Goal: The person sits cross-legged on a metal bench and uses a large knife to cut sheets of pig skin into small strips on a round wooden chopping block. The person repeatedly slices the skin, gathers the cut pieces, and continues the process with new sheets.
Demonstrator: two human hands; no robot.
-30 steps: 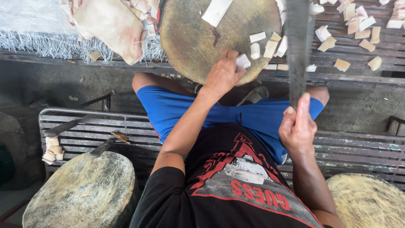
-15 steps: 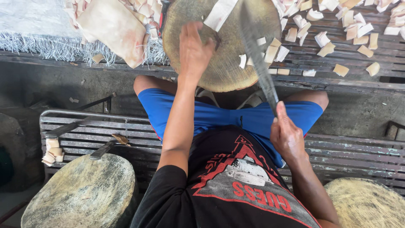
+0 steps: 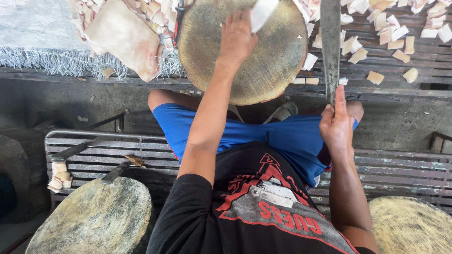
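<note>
Pale strip (image 3: 262, 13) lies on the round chopping block (image 3: 263, 70), at its far edge, under your left hand (image 3: 237, 37), which presses it flat with fingers spread. Your right hand (image 3: 336, 129) is closed firmly around the handle of the long cleaver (image 3: 330, 42), blade up beside the block. Many cut pieces (image 3: 393, 35) already lie on the slatted bench; the strip, white and flat, looks uncut, and a big pale slab (image 3: 123, 37) waits on the left.

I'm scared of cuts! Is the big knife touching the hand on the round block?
Apart. The head view shows the knife raised right of the left hand, with bare block between them.
</note>
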